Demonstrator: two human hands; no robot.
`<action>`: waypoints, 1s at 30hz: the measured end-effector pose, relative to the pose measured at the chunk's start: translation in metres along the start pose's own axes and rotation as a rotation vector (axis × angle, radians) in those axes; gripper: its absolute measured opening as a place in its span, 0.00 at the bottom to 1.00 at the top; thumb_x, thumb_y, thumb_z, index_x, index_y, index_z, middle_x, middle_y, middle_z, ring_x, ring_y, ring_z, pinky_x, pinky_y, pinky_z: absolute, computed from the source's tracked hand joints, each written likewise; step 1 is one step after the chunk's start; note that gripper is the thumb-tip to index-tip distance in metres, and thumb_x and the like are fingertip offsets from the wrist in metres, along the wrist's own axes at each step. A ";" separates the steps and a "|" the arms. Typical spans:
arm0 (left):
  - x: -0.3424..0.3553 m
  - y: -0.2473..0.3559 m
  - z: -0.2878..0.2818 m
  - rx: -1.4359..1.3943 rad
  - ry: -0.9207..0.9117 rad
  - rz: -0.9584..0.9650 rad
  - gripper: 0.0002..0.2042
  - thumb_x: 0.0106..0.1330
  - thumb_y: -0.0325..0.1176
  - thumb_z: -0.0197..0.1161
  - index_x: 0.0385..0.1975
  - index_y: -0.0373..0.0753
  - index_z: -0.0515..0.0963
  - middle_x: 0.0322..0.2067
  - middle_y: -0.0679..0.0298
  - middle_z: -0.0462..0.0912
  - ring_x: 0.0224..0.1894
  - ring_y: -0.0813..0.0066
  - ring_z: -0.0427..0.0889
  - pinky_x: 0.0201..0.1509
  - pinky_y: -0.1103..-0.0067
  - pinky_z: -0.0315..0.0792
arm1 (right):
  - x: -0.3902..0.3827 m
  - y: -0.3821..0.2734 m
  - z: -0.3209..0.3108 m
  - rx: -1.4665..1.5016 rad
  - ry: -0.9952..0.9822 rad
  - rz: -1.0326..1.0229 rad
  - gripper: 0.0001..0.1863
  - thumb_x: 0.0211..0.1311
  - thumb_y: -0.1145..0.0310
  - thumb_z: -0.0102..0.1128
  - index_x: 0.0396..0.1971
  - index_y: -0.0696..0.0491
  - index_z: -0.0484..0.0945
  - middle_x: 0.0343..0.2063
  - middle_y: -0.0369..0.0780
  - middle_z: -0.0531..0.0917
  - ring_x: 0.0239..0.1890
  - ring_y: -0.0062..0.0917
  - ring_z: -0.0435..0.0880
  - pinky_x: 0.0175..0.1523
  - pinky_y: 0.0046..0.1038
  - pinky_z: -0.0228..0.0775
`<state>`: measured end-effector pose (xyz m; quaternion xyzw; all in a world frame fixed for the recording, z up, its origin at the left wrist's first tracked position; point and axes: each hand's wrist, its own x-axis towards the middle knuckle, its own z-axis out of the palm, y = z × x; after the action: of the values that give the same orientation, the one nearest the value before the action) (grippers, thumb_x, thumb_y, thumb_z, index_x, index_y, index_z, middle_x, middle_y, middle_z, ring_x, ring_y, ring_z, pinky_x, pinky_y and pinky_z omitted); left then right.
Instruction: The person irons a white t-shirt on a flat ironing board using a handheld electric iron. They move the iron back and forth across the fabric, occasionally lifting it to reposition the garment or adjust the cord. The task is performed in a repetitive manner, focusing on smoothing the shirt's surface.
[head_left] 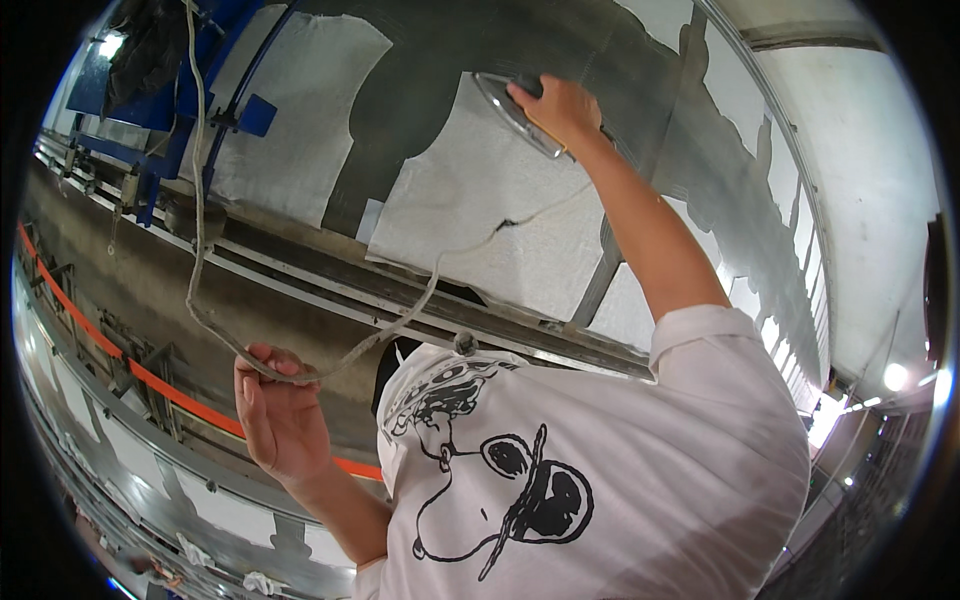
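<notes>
My right hand [566, 112] is closed round the handle of a clothes iron [518, 118]. The iron's metal soleplate edge lies at the far edge of a white fabric panel [490, 220] spread on a long dark table [410, 110]. From the iron a pale cord [197, 200] runs across the panel and over the table's near edge. It sags toward my left hand [287, 415], whose fingers curl around it, then climbs to the upper left. My left hand is raised off the table, in front of my shirt.
More white panels lie along the table, among them one white piece [290, 110] to the left. A blue metal frame [255, 115] stands at the upper left. A metal rail [290, 277] follows the table's near edge; an orange-red rail [175, 392] runs beyond the gap.
</notes>
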<state>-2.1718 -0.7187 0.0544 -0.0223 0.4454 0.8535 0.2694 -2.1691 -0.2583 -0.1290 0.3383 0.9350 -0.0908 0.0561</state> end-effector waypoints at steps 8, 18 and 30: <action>-0.001 -0.007 -0.008 0.009 0.078 -0.003 0.17 0.74 0.38 0.49 0.55 0.33 0.68 0.42 0.62 0.74 0.43 0.77 0.71 0.43 0.78 0.67 | 0.016 -0.003 -0.007 -0.026 -0.061 0.092 0.38 0.57 0.30 0.53 0.39 0.54 0.82 0.36 0.51 0.86 0.43 0.46 0.85 0.46 0.43 0.78; 0.002 0.003 -0.010 0.008 0.023 -0.017 0.17 0.74 0.38 0.49 0.57 0.36 0.70 0.45 0.64 0.73 0.46 0.75 0.69 0.48 0.76 0.63 | 0.019 -0.003 -0.001 -0.057 -0.038 0.075 0.37 0.57 0.28 0.52 0.41 0.51 0.83 0.36 0.48 0.87 0.41 0.43 0.87 0.43 0.42 0.79; 0.019 0.062 -0.025 0.009 -0.159 0.146 0.19 0.76 0.37 0.48 0.60 0.34 0.67 0.45 0.64 0.72 0.47 0.72 0.67 0.53 0.73 0.61 | -0.202 -0.030 0.022 0.086 -0.414 -0.195 0.36 0.58 0.27 0.50 0.27 0.51 0.76 0.19 0.43 0.81 0.25 0.39 0.84 0.31 0.42 0.76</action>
<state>-2.2226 -0.7578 0.0802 0.0793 0.4266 0.8680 0.2414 -2.0335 -0.4113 -0.1127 0.2223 0.9271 -0.2030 0.2233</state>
